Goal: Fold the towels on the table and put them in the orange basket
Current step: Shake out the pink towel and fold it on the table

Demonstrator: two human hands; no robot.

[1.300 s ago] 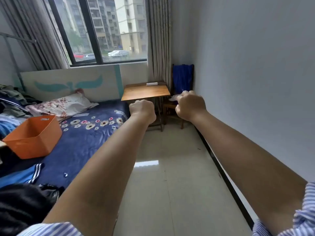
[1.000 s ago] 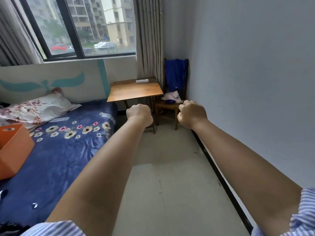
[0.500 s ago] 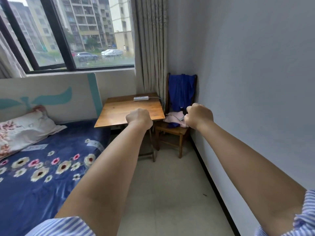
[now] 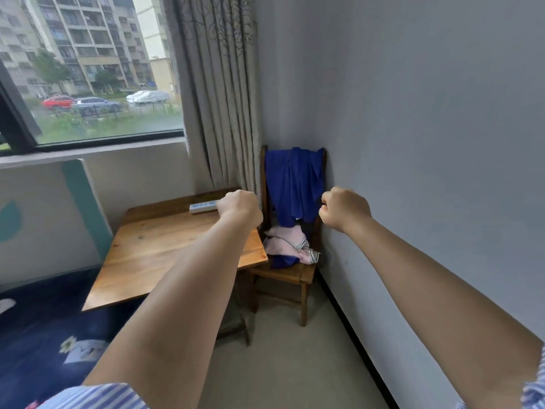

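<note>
Both my arms are stretched forward with the fists closed and nothing in them. My left hand (image 4: 240,208) hovers over the far right corner of a small wooden table (image 4: 153,258). My right hand (image 4: 343,209) is in the air in front of a wooden chair (image 4: 290,274). A crumpled pink towel (image 4: 287,245) lies on the chair seat, partly over a blue cloth. Another blue cloth (image 4: 295,184) hangs over the chair back. The orange basket is out of view.
A white power strip (image 4: 203,206) lies at the table's back edge. A bed with a dark blue floral cover (image 4: 44,343) fills the lower left. A grey wall (image 4: 427,143) runs along the right; curtain (image 4: 218,93) and window stand behind the table.
The view has moved forward and turned right, so the table and chair are much closer. The orange basket and the pillow have left the view. Both fists stay closed and raised.
</note>
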